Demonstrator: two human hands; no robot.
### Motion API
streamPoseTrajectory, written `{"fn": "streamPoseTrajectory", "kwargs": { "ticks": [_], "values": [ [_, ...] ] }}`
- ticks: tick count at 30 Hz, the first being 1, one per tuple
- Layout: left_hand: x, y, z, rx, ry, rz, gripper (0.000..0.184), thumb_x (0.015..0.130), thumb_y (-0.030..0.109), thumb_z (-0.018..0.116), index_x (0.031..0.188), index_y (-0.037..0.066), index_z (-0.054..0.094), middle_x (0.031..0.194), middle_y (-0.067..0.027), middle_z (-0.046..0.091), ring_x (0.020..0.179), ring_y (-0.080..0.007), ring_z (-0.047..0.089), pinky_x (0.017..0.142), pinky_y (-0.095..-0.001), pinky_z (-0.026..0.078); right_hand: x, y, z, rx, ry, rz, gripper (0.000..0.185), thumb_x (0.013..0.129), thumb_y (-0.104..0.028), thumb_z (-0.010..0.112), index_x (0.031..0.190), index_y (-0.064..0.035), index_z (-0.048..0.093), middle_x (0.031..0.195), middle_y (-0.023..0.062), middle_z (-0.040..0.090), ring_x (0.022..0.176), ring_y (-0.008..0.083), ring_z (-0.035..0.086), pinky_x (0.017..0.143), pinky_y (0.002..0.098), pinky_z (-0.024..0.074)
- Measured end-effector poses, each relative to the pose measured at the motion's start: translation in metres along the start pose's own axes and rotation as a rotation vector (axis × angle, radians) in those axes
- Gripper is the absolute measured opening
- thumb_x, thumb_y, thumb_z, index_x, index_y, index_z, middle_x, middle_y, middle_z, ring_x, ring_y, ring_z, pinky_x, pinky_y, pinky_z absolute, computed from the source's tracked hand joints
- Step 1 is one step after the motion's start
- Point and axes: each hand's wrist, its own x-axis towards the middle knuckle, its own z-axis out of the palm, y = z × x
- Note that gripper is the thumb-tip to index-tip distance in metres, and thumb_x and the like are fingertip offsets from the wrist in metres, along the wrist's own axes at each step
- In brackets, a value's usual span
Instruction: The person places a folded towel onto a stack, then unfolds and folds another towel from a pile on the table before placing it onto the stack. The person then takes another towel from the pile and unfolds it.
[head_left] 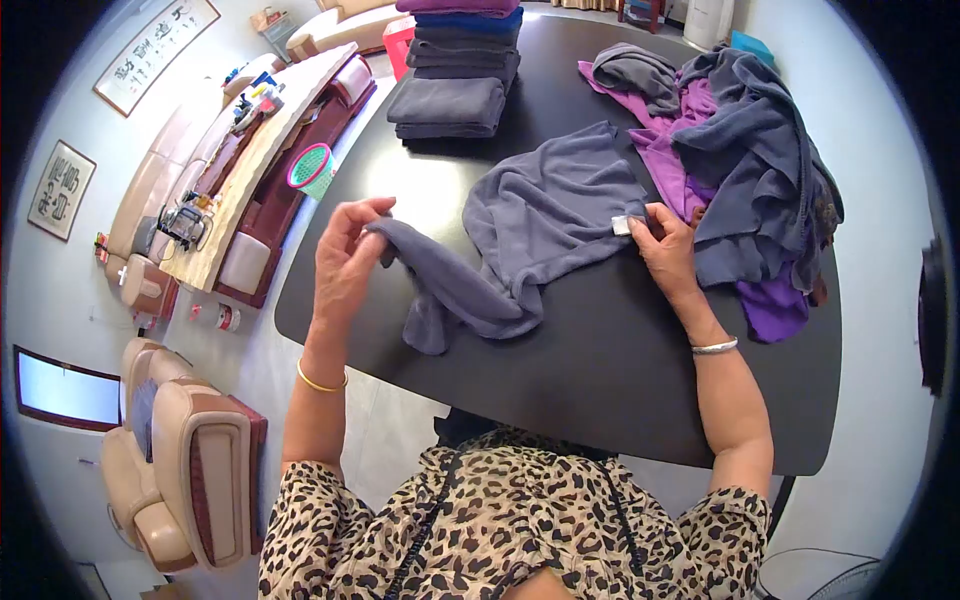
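A grey towel (550,200) lies partly spread and rumpled on the dark table, stretched between my two hands. My left hand (350,255) pinches one corner, lifted off the table, and the cloth sags from there in a twisted fold. At the other end my right hand (665,240) grips the edge beside a small white label (622,226). Close to the right hand rises a loose heap of dark grey cloths (745,130), with purple cloth (775,310) showing under it. Beyond the left hand stands a stack of folded cloths (448,100), grey below and purple on top.
The black table (600,380) has a rounded edge close to my body. Past its left side are a green and pink basket (313,170), a long wooden tea table (250,150) and beige armchairs (190,460). A white wall runs along the right.
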Motion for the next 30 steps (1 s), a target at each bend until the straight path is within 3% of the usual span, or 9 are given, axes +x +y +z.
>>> {"fn": "streamPoseTrajectory", "kwargs": {
  "ticks": [3, 7, 9, 13, 19, 21, 23, 27, 30],
  "values": [
    [0.006, 0.015, -0.004, -0.133, -0.005, -0.026, 0.008, 0.090, 0.003, 0.056, 0.096, 0.004, 0.051, 0.087, -0.0022, 0.058, 0.078, -0.0076, 0.056, 0.068, -0.0206, 0.044, 0.001, 0.006, -0.002, -0.001, -0.001, 0.014, 0.016, 0.086, -0.014, 0.065, 0.083, 0.0006, 0.058, 0.064, -0.0012, 0.052, 0.061, 0.0051, 0.043, 0.055, 0.0248, 0.0377],
    [0.032, 0.021, 0.003, 0.168, -0.013, 0.123, 0.013, 0.086, 0.006, 0.062, 0.096, 0.004, 0.055, 0.081, -0.0002, 0.056, 0.072, -0.0076, 0.053, 0.065, -0.0216, 0.044, 0.001, 0.006, -0.002, 0.081, 0.028, 0.051, 0.017, 0.089, -0.016, 0.063, 0.084, -0.0006, 0.059, 0.064, -0.0028, 0.052, 0.057, 0.0037, 0.043, 0.051, 0.0229, 0.0368],
    [0.054, 0.004, 0.003, 0.651, 0.029, 0.229, 0.025, 0.080, 0.009, 0.069, 0.102, 0.006, 0.059, 0.081, -0.0039, 0.057, 0.072, -0.0119, 0.056, 0.066, -0.0252, 0.046, -0.003, 0.007, -0.002, 0.122, 0.031, 0.101, 0.017, 0.090, -0.018, 0.062, 0.084, -0.0021, 0.060, 0.064, -0.0034, 0.052, 0.053, 0.0036, 0.044, 0.048, 0.0219, 0.0363],
    [0.060, -0.031, -0.010, 0.724, 0.055, 0.203, 0.031, 0.075, 0.012, 0.073, 0.104, 0.006, 0.062, 0.084, -0.0066, 0.061, 0.076, -0.0147, 0.060, 0.065, -0.0295, 0.050, 0.005, 0.006, -0.009, 0.210, 0.084, 0.178, 0.020, 0.093, -0.023, 0.059, 0.085, -0.0051, 0.061, 0.064, -0.0047, 0.052, 0.045, 0.0033, 0.045, 0.041, 0.0199, 0.0353],
    [0.018, -0.020, -0.019, 0.503, -0.414, -0.205, 0.042, 0.073, 0.019, 0.079, 0.109, 0.007, 0.060, 0.090, -0.0055, 0.060, 0.079, -0.0159, 0.061, 0.067, -0.0294, 0.050, 0.005, 0.004, -0.006, 0.282, 0.094, 0.150, 0.019, 0.094, -0.023, 0.058, 0.085, -0.0056, 0.060, 0.066, -0.0042, 0.053, 0.045, 0.0018, 0.046, 0.039, 0.0182, 0.0359],
    [-0.002, 0.007, 0.000, 0.521, -0.662, 0.046, 0.046, 0.069, 0.020, 0.082, 0.107, 0.004, 0.061, 0.093, -0.0062, 0.061, 0.087, -0.0177, 0.061, 0.076, -0.0297, 0.049, 0.004, 0.003, -0.005, 0.293, 0.076, 0.161, 0.019, 0.094, -0.023, 0.059, 0.087, -0.0052, 0.061, 0.068, -0.0037, 0.055, 0.045, 0.0016, 0.046, 0.039, 0.0177, 0.0360],
    [-0.024, 0.016, 0.026, 0.626, -0.574, 0.180, 0.054, 0.064, 0.022, 0.085, 0.108, 0.005, 0.061, 0.095, -0.0088, 0.058, 0.091, -0.0226, 0.059, 0.080, -0.0321, 0.047, 0.005, 0.005, -0.006, 0.287, 0.069, 0.159, 0.019, 0.093, -0.023, 0.059, 0.087, -0.0051, 0.061, 0.068, -0.0037, 0.055, 0.046, 0.0016, 0.046, 0.039, 0.0176, 0.0360],
    [-0.013, -0.009, 0.023, 0.527, -0.726, 0.203, 0.036, 0.067, 0.009, 0.079, 0.099, 0.003, 0.063, 0.095, -0.0098, 0.055, 0.090, -0.0235, 0.057, 0.076, -0.0317, 0.047, 0.005, 0.009, -0.007, 0.288, 0.097, 0.169, 0.020, 0.093, -0.023, 0.059, 0.087, -0.0052, 0.062, 0.068, -0.0036, 0.056, 0.046, 0.0017, 0.047, 0.039, 0.0176, 0.0360],
    [0.016, -0.010, 0.000, 0.047, -0.285, -0.413, 0.014, 0.086, 0.014, 0.069, 0.091, 0.002, 0.067, 0.081, 0.0024, 0.060, 0.065, -0.0060, 0.054, 0.057, -0.0212, 0.045, 0.006, 0.013, -0.009, 0.289, 0.102, 0.172, 0.020, 0.093, -0.024, 0.059, 0.086, -0.0054, 0.062, 0.068, -0.0037, 0.055, 0.046, 0.0020, 0.047, 0.040, 0.0178, 0.0361]
  ]
}}
